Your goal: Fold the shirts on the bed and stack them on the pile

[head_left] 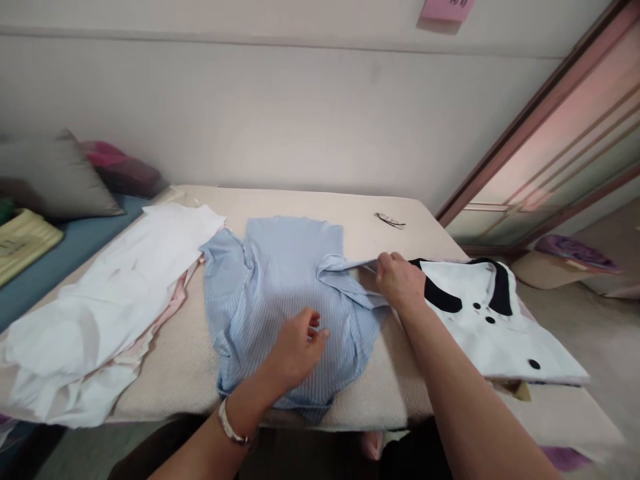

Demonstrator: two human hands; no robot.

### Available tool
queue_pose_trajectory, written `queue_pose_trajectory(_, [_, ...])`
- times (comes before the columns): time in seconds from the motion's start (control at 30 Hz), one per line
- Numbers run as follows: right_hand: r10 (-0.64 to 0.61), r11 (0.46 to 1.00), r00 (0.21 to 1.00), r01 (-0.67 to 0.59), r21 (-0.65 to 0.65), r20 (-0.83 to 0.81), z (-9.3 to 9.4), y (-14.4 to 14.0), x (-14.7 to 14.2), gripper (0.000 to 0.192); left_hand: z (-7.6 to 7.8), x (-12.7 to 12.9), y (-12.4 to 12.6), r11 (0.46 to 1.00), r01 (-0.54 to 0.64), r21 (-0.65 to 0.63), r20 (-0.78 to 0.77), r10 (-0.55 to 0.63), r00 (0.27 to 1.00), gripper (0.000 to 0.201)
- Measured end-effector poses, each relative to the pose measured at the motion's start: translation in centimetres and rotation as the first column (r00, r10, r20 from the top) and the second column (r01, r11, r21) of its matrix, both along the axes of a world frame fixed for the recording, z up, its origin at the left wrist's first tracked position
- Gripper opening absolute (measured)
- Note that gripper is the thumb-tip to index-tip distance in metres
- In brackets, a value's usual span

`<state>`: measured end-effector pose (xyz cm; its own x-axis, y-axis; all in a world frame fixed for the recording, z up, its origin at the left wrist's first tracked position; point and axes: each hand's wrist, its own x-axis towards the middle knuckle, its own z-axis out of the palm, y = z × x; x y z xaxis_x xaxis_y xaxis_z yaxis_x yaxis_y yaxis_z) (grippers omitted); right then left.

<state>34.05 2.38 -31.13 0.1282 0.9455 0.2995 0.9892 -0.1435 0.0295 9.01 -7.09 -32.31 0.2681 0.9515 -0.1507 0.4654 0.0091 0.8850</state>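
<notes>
A light blue ribbed top [280,287] lies spread on the cream cloth-covered table in front of me, rumpled at its sides. My right hand [399,280] pinches the end of its right sleeve and pulls it out to the right, so that the fabric stretches in folds. Over the lower middle of the top is my left hand [303,341], its fingers loosely curled and apart with nothing between them. A bracelet [231,423] circles my left wrist. Close by my right hand lies a folded white garment [493,320] with black collar parts and black buttons.
White clothes [115,293] are heaped along the table's left side, with pink fabric [173,303] beneath. Glasses [390,221] lie near the back edge of the table [230,200]. A grey cushion [55,177] and a yellow basket [27,243] stand at the left. A wall [280,113] rises behind.
</notes>
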Motion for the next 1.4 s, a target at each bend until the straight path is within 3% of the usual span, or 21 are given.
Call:
queue_pose_trajectory(0.1, [0.025,0.967,0.991,0.01,0.254,-0.134,2.7,-0.6,-1.1,0.026,-0.1,0.1,0.4,0.999,-0.044,0.013,0.022,0.044,0.999,0.025])
queue_pose_trajectory(0.27, [0.142,0.862,0.912,0.077,0.5,-0.386,6.1,-1.5,-1.5,0.021,-1.1,2.9,-2.3,0.974,0.226,0.007,-0.193,-0.221,0.956,0.026])
queue_pose_trajectory(0.4, [0.199,0.785,0.903,0.086,0.613,-0.381,9.6,-0.5,0.1,0.021,-2.2,4.5,-5.0,0.937,0.347,0.039,-0.332,-0.315,0.889,0.035])
queue_pose_trajectory(0.47, [0.175,0.786,0.936,0.056,0.616,-0.307,12.2,0.8,1.1,0.021,-2.5,4.8,-5.7,0.932,0.36,0.048,-0.364,-0.319,0.875,0.033])
queue_pose_trajectory(0.57, [0.099,0.841,0.974,0.027,0.541,-0.203,16.7,3.2,2.4,0.029,-2.8,5.0,-6.0,0.931,0.36,0.053,-0.383,-0.314,0.869,0.034])
queue_pose_trajectory(0.77, [-0.055,0.898,0.995,0.087,0.43,-0.088,25.0,7.3,3.1,0.082,-3.3,5.3,-6.0,0.941,0.327,0.089,-0.407,-0.265,0.874,0.033])
queue_pose_trajectory(0.83, [-0.085,0.891,0.995,0.095,0.443,-0.043,27.0,7.9,2.6,0.079,-3.1,5.3,-6.0,0.954,0.292,0.065,-0.402,-0.243,0.883,0.035])
queue_pose_trajectory(0.97, [-0.117,0.86,0.992,0.082,0.504,0.039,29.7,8.7,0.4,0.028,-2.5,5.4,-5.7,0.974,0.228,-0.006,-0.39,-0.212,0.896,0.042])
queue_pose_trajectory(1.23, [-0.051,0.89,0.991,-0.013,0.456,0.127,34.1,10.2,-6.8,0.029,-2.6,6.3,-5.3,0.993,0.096,-0.064,-0.375,-0.113,0.92,0.052])
queue_pose_trajectory(1.4, [0.121,0.859,0.98,-0.184,0.478,0.16,35.5,11.8,-12.9,0.026,-1.9,6.7,-5.2,0.992,-0.005,-0.124,-0.357,-0.039,0.933,0.059])
